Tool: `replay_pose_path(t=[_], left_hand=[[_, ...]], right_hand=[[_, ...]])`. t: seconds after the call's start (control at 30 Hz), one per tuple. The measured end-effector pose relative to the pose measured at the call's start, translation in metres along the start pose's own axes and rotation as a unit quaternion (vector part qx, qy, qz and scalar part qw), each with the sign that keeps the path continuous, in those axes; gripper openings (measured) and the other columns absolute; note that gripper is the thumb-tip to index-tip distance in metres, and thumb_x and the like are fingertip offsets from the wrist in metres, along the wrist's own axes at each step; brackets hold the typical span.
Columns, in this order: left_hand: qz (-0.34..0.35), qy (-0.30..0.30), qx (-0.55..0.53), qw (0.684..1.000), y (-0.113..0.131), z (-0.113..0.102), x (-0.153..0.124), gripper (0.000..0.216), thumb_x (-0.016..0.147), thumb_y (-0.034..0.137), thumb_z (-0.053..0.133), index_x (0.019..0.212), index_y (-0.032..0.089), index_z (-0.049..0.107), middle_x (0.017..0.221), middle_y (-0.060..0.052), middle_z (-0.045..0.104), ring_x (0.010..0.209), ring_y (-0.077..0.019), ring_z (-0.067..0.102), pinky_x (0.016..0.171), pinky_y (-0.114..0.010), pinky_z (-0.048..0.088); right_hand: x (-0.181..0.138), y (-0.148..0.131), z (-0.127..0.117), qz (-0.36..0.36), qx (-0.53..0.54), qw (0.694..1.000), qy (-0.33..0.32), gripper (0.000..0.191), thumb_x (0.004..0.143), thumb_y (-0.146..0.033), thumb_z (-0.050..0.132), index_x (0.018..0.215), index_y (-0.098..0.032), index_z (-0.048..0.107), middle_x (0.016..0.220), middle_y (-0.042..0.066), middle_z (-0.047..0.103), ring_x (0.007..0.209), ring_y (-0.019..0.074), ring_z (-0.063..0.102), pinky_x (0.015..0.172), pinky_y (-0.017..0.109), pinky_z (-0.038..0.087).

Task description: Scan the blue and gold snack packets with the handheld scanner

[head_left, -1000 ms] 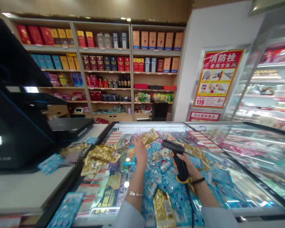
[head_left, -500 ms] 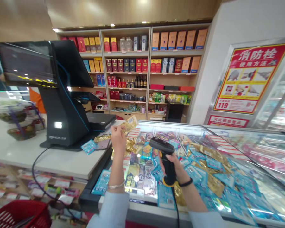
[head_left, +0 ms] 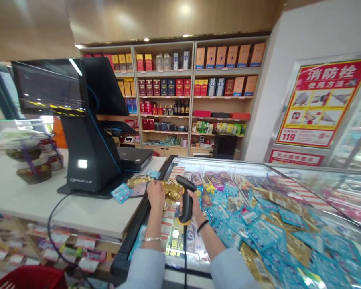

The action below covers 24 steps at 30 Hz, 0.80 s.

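Note:
My right hand (head_left: 195,206) grips a black and yellow barcode scanner (head_left: 186,198), whose head tilts up to the left over the glass-topped freezer (head_left: 175,162). Its cable runs straight down. Close to its left, my left hand (head_left: 155,194) is bent down with closed fingers on a gold foil packet (head_left: 168,192) at the counter's edge; the fingertips are hidden. Other gold packets lie around that hand. A phone-like flat item (head_left: 139,189) and a blue packet (head_left: 120,193) lie on the counter beside it. Many blue packets (head_left: 266,235) mixed with gold ones cover the freezer's right side.
A black checkout terminal (head_left: 92,160) stands on the white counter (head_left: 102,216) at left, with tied plastic tubs (head_left: 34,168) beside it. A red basket (head_left: 33,277) is at lower left. Shelves of boxed bottles (head_left: 167,86) line the back wall.
My left hand has come down from holding a gold packet up to the gold packets at the counter's edge. The scanner in my right hand has moved left. The view has shifted slightly.

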<state>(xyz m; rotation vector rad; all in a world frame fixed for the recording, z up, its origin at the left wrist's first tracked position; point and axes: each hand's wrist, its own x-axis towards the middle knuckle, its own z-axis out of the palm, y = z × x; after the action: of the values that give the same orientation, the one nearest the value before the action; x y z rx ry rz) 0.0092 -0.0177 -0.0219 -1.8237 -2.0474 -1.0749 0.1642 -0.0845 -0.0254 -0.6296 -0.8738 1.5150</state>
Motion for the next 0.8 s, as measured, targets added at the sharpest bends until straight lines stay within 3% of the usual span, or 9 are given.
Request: replay_pose_path(t=[0.17,0.5,0.63,0.8], left_hand=[[0.003,0.022,0.019,1.000,-0.0021,0.0040,0.0014,0.025,0.090,0.017,0.045,0.093,0.015,0.070,0.104,-0.013,0.064,0.100,-0.0271,0.059,0.086,-0.037,0.045],[-0.001,-0.055,0.055,0.997,-0.0025,0.0033,-0.0001,0.032,0.092,0.016,0.044,0.120,0.016,0.058,0.109,-0.013,0.065,0.101,-0.0248,0.062,0.084,-0.034,0.047],[-0.011,-0.048,0.062,0.997,-0.0037,0.0009,-0.0010,0.031,0.092,0.017,0.046,0.119,0.015,0.059,0.111,-0.014,0.065,0.104,-0.0265,0.062,0.084,-0.035,0.047],[-0.015,-0.042,0.056,0.997,-0.0033,-0.0022,-0.0014,0.028,0.093,0.023,0.048,0.115,0.013,0.062,0.110,-0.015,0.066,0.102,-0.0270,0.062,0.083,-0.035,0.047]], right_hand=[[0.0021,0.0056,-0.0032,0.027,0.007,1.000,-0.005,0.045,0.066,-0.062,0.065,0.070,-0.017,0.062,0.044,0.000,0.055,0.040,0.0158,0.056,0.035,0.023,0.039],[-0.0032,0.0024,0.0004,0.030,0.039,0.998,0.047,0.040,0.067,-0.058,0.065,0.062,-0.018,0.059,0.044,0.000,0.055,0.036,0.0122,0.050,0.032,0.021,0.035],[-0.0027,0.0018,-0.0008,0.032,0.026,0.998,0.052,0.043,0.067,-0.060,0.065,0.057,-0.019,0.056,0.042,-0.001,0.053,0.032,0.0100,0.045,0.031,0.021,0.035],[-0.0039,-0.0006,0.0013,0.025,0.035,0.998,0.052,0.043,0.063,-0.060,0.069,0.068,-0.018,0.062,0.044,-0.001,0.056,0.033,0.0117,0.048,0.032,0.021,0.036]])
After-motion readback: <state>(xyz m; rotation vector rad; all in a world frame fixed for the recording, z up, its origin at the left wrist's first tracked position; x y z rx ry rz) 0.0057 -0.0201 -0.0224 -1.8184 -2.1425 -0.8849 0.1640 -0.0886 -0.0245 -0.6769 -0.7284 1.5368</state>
